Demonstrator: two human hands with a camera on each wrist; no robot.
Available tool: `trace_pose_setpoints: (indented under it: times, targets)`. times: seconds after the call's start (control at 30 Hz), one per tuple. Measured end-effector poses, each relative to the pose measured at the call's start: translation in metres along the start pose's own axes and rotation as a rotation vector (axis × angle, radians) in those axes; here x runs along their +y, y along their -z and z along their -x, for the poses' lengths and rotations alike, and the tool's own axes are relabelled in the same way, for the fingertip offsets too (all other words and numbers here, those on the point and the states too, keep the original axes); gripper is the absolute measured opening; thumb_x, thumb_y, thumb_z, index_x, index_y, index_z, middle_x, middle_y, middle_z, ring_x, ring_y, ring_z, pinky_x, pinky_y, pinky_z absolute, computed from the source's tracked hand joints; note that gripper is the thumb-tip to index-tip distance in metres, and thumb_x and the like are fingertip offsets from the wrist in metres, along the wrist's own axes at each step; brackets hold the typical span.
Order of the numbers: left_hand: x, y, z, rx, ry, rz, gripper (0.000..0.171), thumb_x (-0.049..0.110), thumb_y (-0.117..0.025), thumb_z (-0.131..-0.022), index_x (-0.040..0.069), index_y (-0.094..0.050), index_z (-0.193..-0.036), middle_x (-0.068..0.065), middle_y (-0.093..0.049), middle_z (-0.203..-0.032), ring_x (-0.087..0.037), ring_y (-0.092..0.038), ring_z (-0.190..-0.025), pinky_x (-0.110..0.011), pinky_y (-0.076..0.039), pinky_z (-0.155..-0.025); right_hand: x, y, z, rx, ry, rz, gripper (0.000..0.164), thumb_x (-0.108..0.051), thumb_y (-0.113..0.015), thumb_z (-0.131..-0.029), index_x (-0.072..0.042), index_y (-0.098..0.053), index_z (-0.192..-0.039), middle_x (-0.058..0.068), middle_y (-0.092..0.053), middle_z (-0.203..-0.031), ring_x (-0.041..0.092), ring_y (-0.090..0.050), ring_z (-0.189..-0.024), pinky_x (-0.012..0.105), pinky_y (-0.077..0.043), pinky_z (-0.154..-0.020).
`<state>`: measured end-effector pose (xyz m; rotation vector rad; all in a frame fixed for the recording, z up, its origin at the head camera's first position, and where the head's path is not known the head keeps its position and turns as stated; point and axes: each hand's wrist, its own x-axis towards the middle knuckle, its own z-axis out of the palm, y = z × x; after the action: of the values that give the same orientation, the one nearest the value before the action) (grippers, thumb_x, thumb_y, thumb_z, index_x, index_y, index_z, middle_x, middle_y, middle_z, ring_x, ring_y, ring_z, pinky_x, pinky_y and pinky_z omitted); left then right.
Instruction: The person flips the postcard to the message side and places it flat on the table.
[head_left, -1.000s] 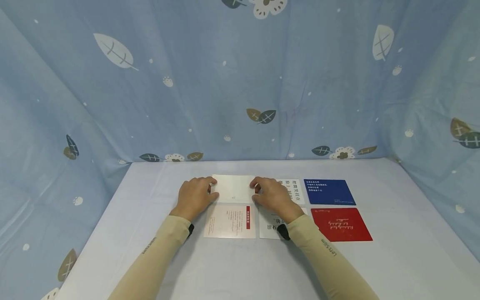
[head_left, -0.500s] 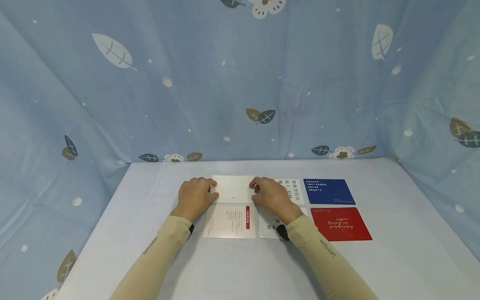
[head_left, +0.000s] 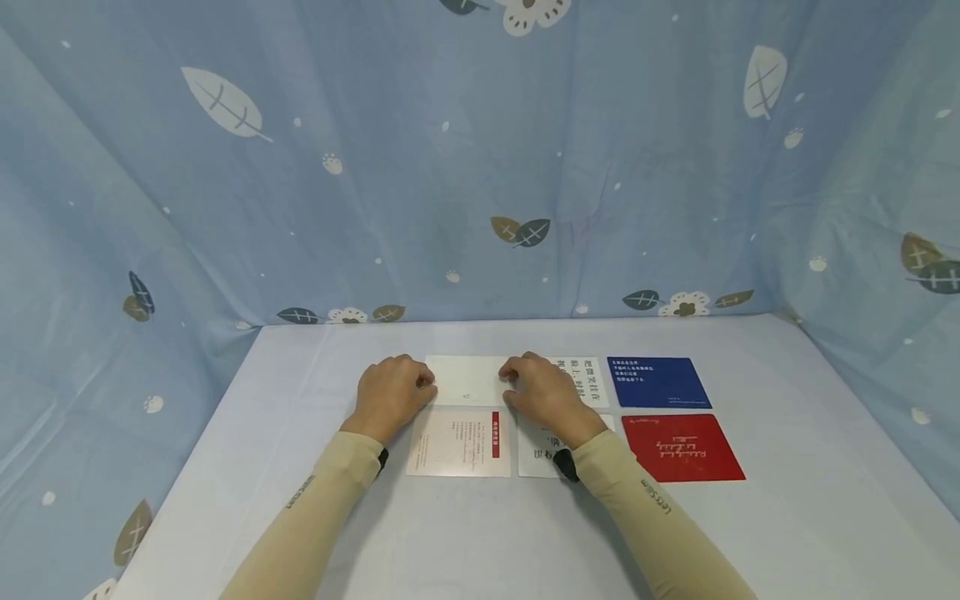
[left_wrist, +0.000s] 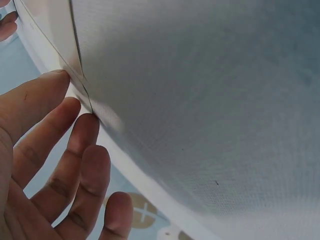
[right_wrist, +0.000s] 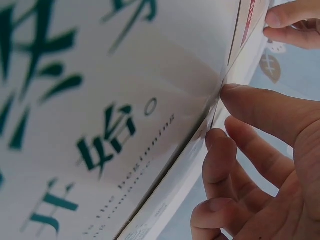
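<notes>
— Left hand?
— Pinching the left edge of the cream card.
— Card position?
— Behind the pink card, long axis left-right, small mark toward the person; far edge lower than a second ago.
— Right hand?
— Pinching the opposite edge.

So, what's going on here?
A person's left hand and right hand touch opposite sides of a pale card in the back row on a white table. Beside it, a lettered white card is partly hidden, then comes a blue card. A nearer row holds a red-striped card, a second white card and a red card.
</notes>
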<state>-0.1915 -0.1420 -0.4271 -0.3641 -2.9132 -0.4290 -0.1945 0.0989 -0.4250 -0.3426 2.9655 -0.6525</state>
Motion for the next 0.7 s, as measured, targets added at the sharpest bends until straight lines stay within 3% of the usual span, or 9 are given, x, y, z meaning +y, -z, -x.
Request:
trace_pose_setpoints:
  times: [0.43, 0.7]
  targets:
    - [0.0007, 0.0016, -0.0002, -0.040, 0.021, 0.013, 0.009, 0.024, -0.082, -0.086, 0.017, -0.083, -0.092, 0.001, -0.071, -0.086, -0.019, -0.066, -0.075, -0.037, -0.053, -0.064, 0.0009, 0.0017, 0.0000, -0.003, 0.019, -0.008, 0.033, -0.017, -0.078, -0.089, -0.017, -0.071, -0.121, -0.003, -0.067, -0.107, 0.016, -0.064, -0.098, 0.037, -0.052, -0.089]
    - [-0.0041, 0.0054, 0.0024, -0.017, 0.032, 0.042, 0.017, 0.025, -0.079, -0.087, 0.014, -0.080, -0.099, -0.001, -0.070, -0.084, -0.017, -0.062, -0.069, -0.036, -0.051, -0.061, 0.0005, 0.0070, 0.0042, 0.033, 0.033, -0.052, 0.030, -0.018, -0.074, -0.091, -0.018, -0.072, -0.121, -0.003, -0.068, -0.107, 0.015, -0.062, -0.091, 0.037, -0.053, -0.081]
